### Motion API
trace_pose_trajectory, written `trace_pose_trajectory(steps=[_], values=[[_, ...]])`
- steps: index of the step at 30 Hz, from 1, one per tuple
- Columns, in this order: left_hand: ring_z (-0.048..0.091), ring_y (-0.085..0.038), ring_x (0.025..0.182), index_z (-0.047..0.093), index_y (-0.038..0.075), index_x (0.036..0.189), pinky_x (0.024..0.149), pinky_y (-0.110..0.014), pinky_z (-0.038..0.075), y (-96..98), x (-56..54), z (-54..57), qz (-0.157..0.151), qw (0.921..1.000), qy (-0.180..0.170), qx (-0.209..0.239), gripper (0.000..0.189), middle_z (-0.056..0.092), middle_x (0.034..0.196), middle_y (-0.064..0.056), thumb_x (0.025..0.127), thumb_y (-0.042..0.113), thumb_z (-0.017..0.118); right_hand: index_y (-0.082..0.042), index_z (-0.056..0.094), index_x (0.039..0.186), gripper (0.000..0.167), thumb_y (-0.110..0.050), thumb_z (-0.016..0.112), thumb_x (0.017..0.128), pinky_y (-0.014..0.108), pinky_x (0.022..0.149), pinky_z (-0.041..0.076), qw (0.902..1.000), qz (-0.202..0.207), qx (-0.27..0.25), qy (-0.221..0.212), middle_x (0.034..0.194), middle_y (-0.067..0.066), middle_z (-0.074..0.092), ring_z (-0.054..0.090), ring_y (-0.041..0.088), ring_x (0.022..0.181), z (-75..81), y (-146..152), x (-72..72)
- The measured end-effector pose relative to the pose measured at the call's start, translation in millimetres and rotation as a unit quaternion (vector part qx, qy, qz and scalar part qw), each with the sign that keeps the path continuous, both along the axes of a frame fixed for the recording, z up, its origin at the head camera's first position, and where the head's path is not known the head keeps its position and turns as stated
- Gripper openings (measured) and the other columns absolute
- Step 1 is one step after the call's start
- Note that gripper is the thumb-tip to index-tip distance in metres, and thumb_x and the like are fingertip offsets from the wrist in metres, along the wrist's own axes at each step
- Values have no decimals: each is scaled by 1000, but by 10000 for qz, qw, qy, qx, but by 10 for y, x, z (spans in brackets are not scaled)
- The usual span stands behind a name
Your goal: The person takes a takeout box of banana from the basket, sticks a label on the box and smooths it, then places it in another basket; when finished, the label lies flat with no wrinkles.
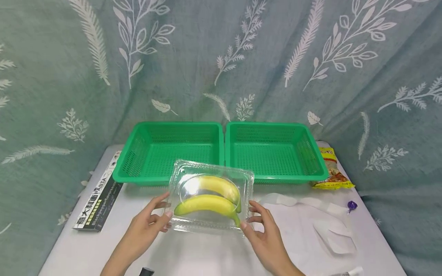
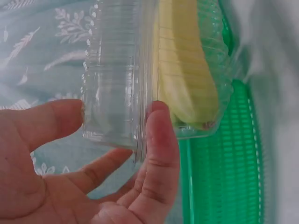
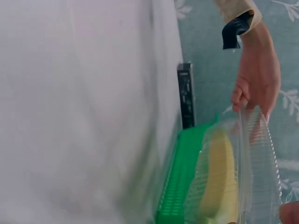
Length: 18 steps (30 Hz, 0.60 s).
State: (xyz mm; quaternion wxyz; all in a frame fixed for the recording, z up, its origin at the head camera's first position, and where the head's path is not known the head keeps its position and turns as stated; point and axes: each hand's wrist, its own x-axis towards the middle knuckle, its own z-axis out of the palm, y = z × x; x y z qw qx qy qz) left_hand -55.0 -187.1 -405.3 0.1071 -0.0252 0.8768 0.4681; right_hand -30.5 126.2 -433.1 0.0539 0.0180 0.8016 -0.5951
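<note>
A clear plastic clamshell box [image 1: 210,226] is held between both hands above the white table, in front of two green baskets. Two yellow bananas [image 1: 207,203] with greenish ends lie inside it. My left hand [image 1: 146,226] grips the box's left end; in the left wrist view its thumb and fingers [image 2: 161,144] hold the edge around the seam of the lid. On the other end, the right hand [image 1: 264,237] pinches the lower right corner with thumb and fingers. The box looks closed, its lid and base meeting along the seam.
Behind the box stand a left green basket [image 1: 179,153] and a right green basket [image 1: 266,153]. A black-and-white pasta box [image 1: 98,197] lies left. At right are a yellow food packet [image 1: 331,168], a purple-wrapped lollipop [image 1: 352,206] and crumpled translucent wrapping [image 1: 335,235].
</note>
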Motion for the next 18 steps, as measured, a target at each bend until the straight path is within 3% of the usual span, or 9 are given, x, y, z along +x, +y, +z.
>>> trace_pose_trajectory(steps=[4, 9, 12, 18], values=[[71, -13, 81, 38, 22, 153, 74, -32, 58, 1, 161, -79, -66, 9994, -205, 268, 60, 54, 144, -21, 100, 32, 63, -22, 44, 148, 57, -25, 68, 96, 23, 78, 60, 9993, -99, -224, -285, 141, 12, 45, 56, 17, 111, -39, 36, 126], [71, -13, 80, 33, 11, 156, 72, -25, 57, -51, 310, -258, -365, 9934, -481, 976, 67, 45, 146, -29, 98, 22, 65, -19, 47, 146, 55, -21, 69, 96, 30, 71, 63, 9979, -131, -407, -488, 142, 14, 47, 60, 7, 102, -155, 75, 219], [73, -14, 82, 31, 7, 156, 72, -24, 59, -76, 321, -398, -443, 9910, -599, 1114, 69, 43, 145, -33, 98, 22, 64, -18, 48, 145, 55, -20, 70, 95, 29, 70, 63, 9983, -54, -359, -453, 139, 14, 50, 61, 7, 100, -259, 77, 207], [74, -18, 85, 32, 5, 155, 73, -24, 61, -37, 239, -628, -433, 9894, -575, 1259, 68, 47, 142, -36, 98, 22, 64, -14, 48, 145, 55, -20, 70, 95, 20, 69, 60, 9997, 115, 99, -216, 138, 17, 51, 61, 19, 107, -439, 105, 103]])
